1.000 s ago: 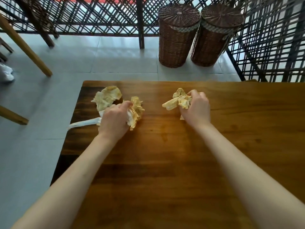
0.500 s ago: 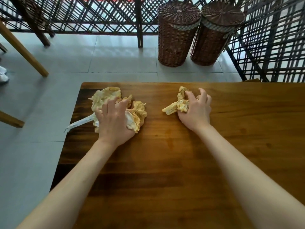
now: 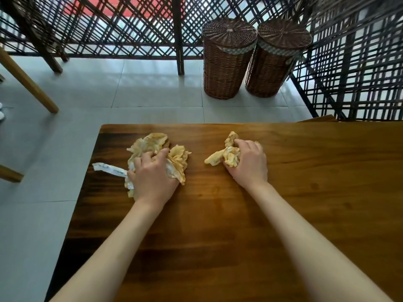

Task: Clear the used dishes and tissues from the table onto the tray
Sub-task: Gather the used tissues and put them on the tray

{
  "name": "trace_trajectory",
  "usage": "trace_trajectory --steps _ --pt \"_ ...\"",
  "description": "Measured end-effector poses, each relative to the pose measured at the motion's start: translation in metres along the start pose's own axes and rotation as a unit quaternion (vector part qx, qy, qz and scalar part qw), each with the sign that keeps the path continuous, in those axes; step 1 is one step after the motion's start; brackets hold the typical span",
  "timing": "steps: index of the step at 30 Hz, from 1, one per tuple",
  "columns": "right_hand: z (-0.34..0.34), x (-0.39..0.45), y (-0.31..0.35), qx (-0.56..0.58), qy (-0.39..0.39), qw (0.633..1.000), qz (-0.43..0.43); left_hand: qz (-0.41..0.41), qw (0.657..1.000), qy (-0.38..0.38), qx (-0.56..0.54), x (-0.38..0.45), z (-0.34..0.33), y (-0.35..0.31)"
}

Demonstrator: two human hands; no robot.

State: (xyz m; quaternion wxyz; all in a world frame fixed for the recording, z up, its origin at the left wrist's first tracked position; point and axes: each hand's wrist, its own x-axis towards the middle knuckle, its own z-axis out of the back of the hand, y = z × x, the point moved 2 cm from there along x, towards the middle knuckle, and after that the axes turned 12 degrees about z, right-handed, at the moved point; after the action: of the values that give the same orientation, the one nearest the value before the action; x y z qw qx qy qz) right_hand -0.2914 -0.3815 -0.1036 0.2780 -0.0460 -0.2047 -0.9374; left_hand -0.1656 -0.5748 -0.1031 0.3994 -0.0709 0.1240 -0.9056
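Both hands have curled tighter since half a second ago, bunching the stained tissues they were spread over. Soft, light and crushable, the paper should gather best by its bulk, not its loose edges. The left hand (image 3: 152, 177) grips the larger tissue pile (image 3: 157, 144) near the tabletop's (image 3: 218, 236) far left corner, a white wrapper strip (image 3: 109, 170) trailing left, possibly caught under the fingers. The right hand (image 3: 248, 164) clutches the smaller tissue wad (image 3: 226, 155). No tray shows; two wicker baskets (image 3: 229, 59) stand beyond.
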Motion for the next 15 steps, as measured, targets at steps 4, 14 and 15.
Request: trace_trajectory --steps 4,14,15 --pt "0.0 -0.004 0.006 -0.025 -0.001 1.0 0.002 -0.024 1.0 -0.009 0.0 -0.009 -0.001 -0.004" --pt "0.007 -0.016 0.012 -0.017 0.0 1.0 0.016 -0.099 0.994 -0.027 -0.042 -0.023 0.01 -0.005" --pt "0.01 -0.02 0.013 -0.006 -0.003 1.0 0.012 -0.103 0.993 -0.029 -0.056 -0.026 0.012 -0.005"
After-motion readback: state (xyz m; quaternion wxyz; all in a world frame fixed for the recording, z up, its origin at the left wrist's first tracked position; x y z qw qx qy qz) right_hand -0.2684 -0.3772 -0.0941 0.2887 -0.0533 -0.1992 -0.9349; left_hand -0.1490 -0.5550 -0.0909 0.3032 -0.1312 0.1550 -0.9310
